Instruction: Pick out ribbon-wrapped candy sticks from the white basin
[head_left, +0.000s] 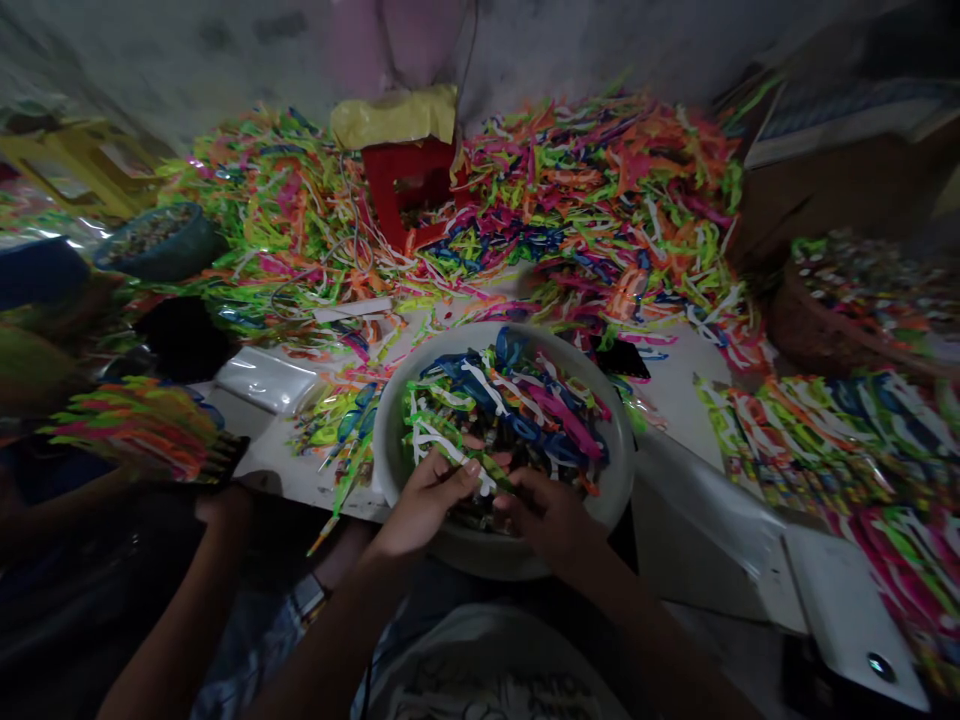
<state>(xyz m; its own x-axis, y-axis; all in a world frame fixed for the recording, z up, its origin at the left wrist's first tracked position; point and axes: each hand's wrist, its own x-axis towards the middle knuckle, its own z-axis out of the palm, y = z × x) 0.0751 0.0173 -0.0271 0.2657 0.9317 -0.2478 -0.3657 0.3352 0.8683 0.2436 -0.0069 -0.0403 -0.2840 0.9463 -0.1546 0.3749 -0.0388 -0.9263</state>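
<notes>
A round whitish basin (386,420) stands in front of me, full of colourful moulded plastic pieces (536,395) with small dark bits among them. Over its near side, my left hand (439,492) is closed, thumb against fingers, on one end of a thin green plastic piece (493,472). My right hand (546,512) has its fingertips pinched on the other end of this piece. White and green plastic pieces (435,438) lie just beyond my left fingers. The picture is dim, so the exact kind of the held piece is unclear.
Big heaps of plastic pieces (585,190) cover the table's back, around a red stool (386,195). A phone (621,358) lies right of the basin. Bundled pieces (810,430) lie far right. At left, a co-worker's hand (225,505) is near a fanned bundle (142,430).
</notes>
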